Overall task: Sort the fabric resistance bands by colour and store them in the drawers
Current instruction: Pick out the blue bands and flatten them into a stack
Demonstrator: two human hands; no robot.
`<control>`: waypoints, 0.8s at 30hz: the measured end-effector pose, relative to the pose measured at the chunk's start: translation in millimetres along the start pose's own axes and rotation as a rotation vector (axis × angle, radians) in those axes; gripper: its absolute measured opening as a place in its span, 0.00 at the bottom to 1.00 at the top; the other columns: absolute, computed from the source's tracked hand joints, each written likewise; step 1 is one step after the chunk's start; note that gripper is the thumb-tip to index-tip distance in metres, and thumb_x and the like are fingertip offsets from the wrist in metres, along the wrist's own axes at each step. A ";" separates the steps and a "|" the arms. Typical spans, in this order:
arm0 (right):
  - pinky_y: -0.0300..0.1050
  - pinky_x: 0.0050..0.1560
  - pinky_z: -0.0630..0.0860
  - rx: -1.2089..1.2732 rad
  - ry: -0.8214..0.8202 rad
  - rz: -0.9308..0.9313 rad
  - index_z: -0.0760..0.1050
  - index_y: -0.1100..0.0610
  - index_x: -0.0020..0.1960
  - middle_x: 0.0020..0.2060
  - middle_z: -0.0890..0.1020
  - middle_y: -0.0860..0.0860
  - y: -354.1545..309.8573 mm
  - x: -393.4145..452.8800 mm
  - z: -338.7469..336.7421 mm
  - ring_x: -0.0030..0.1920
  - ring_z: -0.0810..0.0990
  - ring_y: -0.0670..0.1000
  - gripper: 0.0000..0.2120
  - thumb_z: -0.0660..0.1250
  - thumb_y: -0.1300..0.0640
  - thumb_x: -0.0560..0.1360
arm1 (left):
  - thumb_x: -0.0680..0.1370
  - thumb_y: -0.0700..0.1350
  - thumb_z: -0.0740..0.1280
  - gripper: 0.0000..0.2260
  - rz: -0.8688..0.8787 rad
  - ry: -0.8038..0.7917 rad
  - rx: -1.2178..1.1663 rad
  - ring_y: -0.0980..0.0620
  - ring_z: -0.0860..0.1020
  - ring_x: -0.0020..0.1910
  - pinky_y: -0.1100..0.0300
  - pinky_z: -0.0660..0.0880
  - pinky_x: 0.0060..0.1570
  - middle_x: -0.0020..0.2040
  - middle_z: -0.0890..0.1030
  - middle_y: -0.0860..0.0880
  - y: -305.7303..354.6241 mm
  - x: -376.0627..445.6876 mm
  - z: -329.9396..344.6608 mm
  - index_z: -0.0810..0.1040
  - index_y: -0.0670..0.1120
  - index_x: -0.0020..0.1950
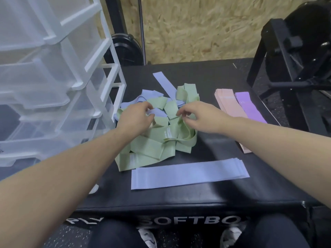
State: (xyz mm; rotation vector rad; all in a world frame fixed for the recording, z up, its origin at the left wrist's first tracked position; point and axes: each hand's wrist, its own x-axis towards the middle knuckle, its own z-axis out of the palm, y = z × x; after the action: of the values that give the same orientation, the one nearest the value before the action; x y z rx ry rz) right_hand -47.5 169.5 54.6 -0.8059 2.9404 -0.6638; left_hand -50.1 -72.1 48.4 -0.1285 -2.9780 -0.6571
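1. Both hands work in the mixed heap [154,133] in the middle of the black worktop [206,197]. It is mostly green bands with lavender-blue ones tangled through, so by my reading this is the part not yet sorted.
2. The left hand [133,118] has its grip curled together on a lavender-blue band [157,112] near the top of the heap, fingers pinching its edge; that band lies directly under and just ahead of the fingertips.
3. The right hand [198,117] has its grip closed on a green band [172,109], thumb and forefinger nipping a fold just left of it. Probably it steadies or lifts the green so the blue one can slide free.
4. Nearer the person than both grips lies a flat stack of lavender-blue bands [188,173], squared up, likely where the pinched band belongs.
5. To the right of the right grip sit a pink stack [231,108] and a purple stack [250,108], side by side and touching, kept apart by colour.
6. Left of the left grip stands the translucent drawer unit [53,77], drawers pulled out; no bands are visible in them.
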 end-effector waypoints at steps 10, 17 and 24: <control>0.46 0.50 0.72 -0.005 -0.136 0.076 0.70 0.44 0.69 0.55 0.78 0.44 16.2 80.7 19.4 0.45 0.73 0.47 0.23 0.69 0.50 0.75 | 0.76 0.54 0.65 0.10 -0.031 0.035 0.070 0.49 0.75 0.46 0.52 0.62 0.47 0.36 0.77 0.54 -4.4 50.2 32.2 0.76 0.52 0.37; 0.51 0.58 0.64 -0.010 -0.103 0.044 0.66 0.37 0.71 0.43 0.71 0.34 17.1 76.5 15.6 0.51 0.69 0.47 0.28 0.69 0.50 0.73 | 0.78 0.50 0.68 0.03 0.066 0.041 -0.299 0.55 0.78 0.45 0.53 0.75 0.53 0.47 0.79 0.55 16.6 42.5 14.9 0.78 0.52 0.46; 0.46 0.52 0.76 0.173 0.000 0.012 0.75 0.39 0.54 0.46 0.81 0.40 -2.0 36.0 -1.2 0.48 0.79 0.45 0.08 0.67 0.50 0.76 | 0.79 0.48 0.69 0.04 0.125 0.054 -0.350 0.60 0.76 0.39 0.58 0.72 0.44 0.43 0.76 0.59 30.1 -0.9 -11.1 0.75 0.54 0.45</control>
State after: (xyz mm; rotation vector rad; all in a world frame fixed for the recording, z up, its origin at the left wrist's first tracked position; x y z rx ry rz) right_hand -77.8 150.8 59.7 -0.7718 2.8347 -0.9017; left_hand -45.4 -49.6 70.9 -0.3116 -2.7472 -1.1367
